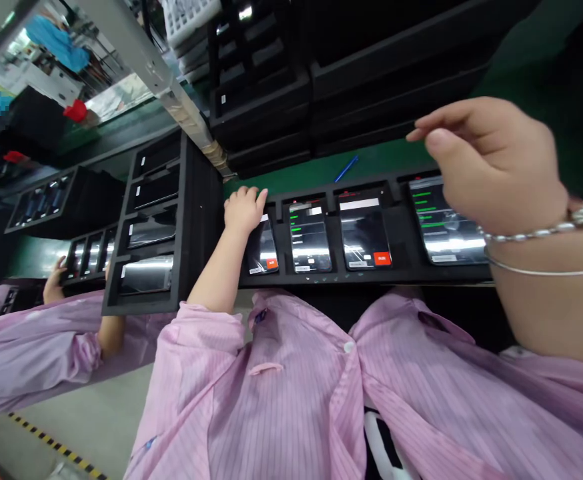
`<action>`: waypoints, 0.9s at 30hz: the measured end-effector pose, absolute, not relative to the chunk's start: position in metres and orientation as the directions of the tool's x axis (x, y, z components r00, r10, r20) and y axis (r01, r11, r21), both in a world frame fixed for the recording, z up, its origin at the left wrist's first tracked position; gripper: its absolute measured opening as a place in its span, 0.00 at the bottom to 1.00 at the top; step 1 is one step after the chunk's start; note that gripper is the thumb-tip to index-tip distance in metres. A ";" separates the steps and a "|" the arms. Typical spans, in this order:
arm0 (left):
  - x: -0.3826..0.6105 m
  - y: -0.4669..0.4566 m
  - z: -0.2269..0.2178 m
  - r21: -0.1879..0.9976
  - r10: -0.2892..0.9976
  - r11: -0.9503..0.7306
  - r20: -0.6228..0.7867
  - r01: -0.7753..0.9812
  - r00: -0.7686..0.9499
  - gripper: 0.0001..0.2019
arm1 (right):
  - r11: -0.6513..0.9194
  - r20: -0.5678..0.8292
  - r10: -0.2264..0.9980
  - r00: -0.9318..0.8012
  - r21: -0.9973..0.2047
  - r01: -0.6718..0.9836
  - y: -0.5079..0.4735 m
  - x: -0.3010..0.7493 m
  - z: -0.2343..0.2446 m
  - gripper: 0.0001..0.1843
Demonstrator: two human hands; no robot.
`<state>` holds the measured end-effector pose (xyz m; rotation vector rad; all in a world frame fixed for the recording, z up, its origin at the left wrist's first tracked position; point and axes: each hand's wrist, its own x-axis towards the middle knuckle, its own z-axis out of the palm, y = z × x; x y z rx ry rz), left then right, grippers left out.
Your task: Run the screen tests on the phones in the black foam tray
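Note:
A long black foam tray (401,275) lies in front of me with several lit phones in its slots. My left hand (243,209) rests on the top edge of the leftmost phone (263,255), fingers curled over it. My right hand (491,163) hovers close to the camera above the rightmost phone (444,227), fingers loosely bent, thumb and forefinger stretched left with nothing between them. Two middle phones (310,239) (365,233) show white and red screen boxes. Bracelets circle my right wrist.
A second black tray (191,213) of phones stands on the left. Stacked black trays (271,100) fill the back of the green bench, with a blue pen (346,169) lying there. A co-worker's hand (54,280) touches another tray at far left.

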<state>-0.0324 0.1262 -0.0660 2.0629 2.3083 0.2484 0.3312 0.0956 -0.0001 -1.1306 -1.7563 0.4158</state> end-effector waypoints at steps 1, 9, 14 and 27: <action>-0.033 0.125 -0.070 0.151 0.991 0.098 0.071 0.984 -0.110 0.22 | 0.528 0.560 0.825 -0.077 -0.715 0.458 0.085 0.331 -0.001 0.16; -0.027 0.069 -0.021 0.421 0.774 -0.336 0.633 0.843 -0.008 0.27 | 0.513 0.636 0.771 -0.028 -0.595 0.619 0.033 0.380 -0.021 0.17; 0.005 -0.006 -0.014 0.349 0.824 -0.419 0.535 0.838 0.189 0.20 | 0.574 0.606 0.759 -0.239 -0.449 0.684 0.021 0.412 -0.049 0.10; 0.027 -0.021 -0.078 0.277 0.945 -0.181 0.314 0.944 0.089 0.23 | 0.456 0.470 0.857 -0.212 -0.499 0.737 0.015 0.408 -0.089 0.05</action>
